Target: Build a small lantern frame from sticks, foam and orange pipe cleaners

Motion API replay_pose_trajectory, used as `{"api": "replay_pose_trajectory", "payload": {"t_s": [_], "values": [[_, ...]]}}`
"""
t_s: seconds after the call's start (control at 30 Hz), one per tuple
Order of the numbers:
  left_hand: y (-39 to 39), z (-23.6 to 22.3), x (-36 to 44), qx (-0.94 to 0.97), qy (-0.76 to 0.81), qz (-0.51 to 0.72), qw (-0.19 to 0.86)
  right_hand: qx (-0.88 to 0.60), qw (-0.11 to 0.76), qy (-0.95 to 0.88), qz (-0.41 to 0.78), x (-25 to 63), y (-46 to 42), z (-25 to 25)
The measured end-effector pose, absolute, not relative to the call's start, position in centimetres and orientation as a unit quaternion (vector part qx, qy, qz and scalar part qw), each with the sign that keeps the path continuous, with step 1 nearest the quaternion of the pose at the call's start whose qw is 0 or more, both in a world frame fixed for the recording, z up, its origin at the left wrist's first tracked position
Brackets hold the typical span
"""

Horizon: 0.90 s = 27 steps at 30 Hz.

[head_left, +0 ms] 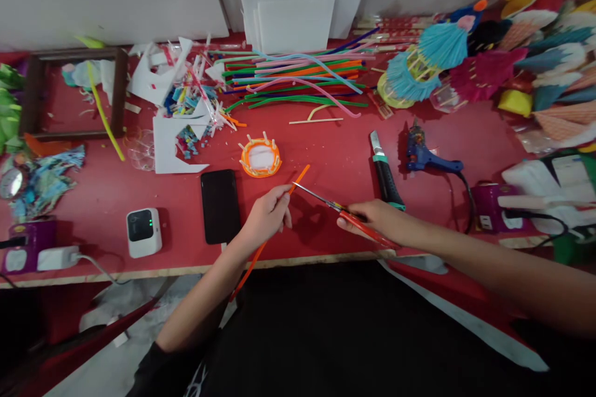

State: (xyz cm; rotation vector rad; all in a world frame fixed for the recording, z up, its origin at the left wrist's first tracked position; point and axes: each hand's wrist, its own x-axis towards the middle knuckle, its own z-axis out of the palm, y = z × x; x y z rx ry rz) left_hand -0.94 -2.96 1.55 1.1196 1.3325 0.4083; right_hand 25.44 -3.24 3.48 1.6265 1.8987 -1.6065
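Over the table, left hand pinches orange pipe cleaner; right hand grips scissors.

No lettering, label, brand, number or sign can be read on anything here.

Red table, pale front edge. Toward back: dark frame, paper scraps, loose row of coloured pipe cleaners. Middle: small orange basket with upright pegs. Nearer front: black phone, white gadget. Right: utility knife, blue glue gun.
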Motion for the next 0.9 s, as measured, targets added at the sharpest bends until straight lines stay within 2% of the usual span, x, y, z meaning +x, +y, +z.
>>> {"api": "replay_pose_trajectory", "payload": {"t_s": [0.2,0.4,0.67,0.9], "values": [[-3.2,1.9,-0.7,0.491,0.588,0.194,0.613,0.553,0.081,0.636,-0.533,25.1,-3.3,4.0],[-2.9,3.6,-2.8,0.491,0.608,0.233,0.579,0.543,0.041,0.622,-0.562,23.4,-3.3,5.4],[-1.9,5.0,-5.7,0.55,0.638,0.247,0.478,0.519,0.012,0.61,-0.598,20.4,-2.9,5.9],[-1.9,4.4,-5.5,0.559,0.643,0.266,0.451,0.532,0.03,0.599,-0.598,19.6,-2.1,5.9]]}}
